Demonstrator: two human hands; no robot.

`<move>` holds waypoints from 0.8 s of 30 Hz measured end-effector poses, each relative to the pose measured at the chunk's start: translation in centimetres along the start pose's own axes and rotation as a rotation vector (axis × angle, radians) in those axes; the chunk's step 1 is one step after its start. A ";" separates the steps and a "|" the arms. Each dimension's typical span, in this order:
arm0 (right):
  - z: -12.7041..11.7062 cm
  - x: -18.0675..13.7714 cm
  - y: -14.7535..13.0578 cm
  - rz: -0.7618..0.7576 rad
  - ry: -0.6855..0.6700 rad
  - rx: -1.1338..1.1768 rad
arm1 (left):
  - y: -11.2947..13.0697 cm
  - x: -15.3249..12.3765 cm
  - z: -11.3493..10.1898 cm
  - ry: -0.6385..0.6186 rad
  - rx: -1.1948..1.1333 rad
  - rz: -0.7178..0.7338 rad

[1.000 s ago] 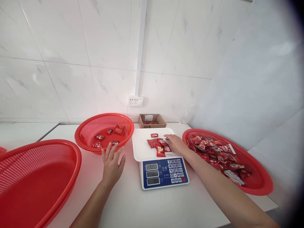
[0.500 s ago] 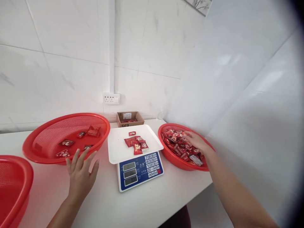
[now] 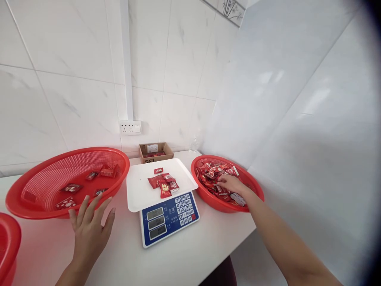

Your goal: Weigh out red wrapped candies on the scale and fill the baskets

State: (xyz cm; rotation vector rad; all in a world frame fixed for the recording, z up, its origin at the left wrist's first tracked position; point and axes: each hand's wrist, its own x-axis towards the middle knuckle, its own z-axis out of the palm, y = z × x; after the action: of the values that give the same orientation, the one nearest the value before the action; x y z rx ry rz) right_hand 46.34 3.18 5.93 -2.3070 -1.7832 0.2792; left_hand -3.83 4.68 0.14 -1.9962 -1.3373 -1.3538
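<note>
Five packets (image 3: 165, 190) with mostly red wrapping lie on the white tray (image 3: 135, 194) of the scale (image 3: 178, 222), four touching in a cluster and a smaller one just behind them. Many more are piled in the heaped basket (image 3: 214, 204) to the right, and the right hand (image 3: 231, 184) is down among them, thumb and fingers bent onto the pile. Whether its grip has closed on a packet cannot be told, as the fingertips are lost among the red. The left hand (image 3: 91, 232) has its grip released: it holds nothing, fingers spread over the table (image 3: 125, 254) in front of the sparse basket (image 3: 32, 188), where a few packets lie on the bottom. Whether it touches that basket is unclear from this angle.

The step in hand appears to be picking from the heaped basket. From this pose, the next move would call for a light, sure pinch on one packet, parting it from its crowded neighbours, then a lift clear of the basket. The left hand seems to have no part in this step.
</note>
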 end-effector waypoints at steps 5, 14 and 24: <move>1.6 0.1 -4.5 -0.057 -0.083 -0.078 | 0.0 -0.1 0.0 -0.017 0.017 -0.004; -1.0 -0.6 -7.3 -0.105 0.052 -0.066 | -0.3 -0.5 0.2 -0.027 0.051 -0.017; 3.0 1.2 -17.5 -0.369 0.094 0.096 | -0.3 -0.6 -0.2 -0.093 0.066 -0.026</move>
State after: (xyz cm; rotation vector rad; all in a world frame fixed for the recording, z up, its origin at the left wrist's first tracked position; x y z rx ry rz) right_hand 29.60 8.81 7.89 -1.8485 -2.0491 0.1858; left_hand -4.23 4.42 -0.32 -2.0261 -1.4350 -1.2254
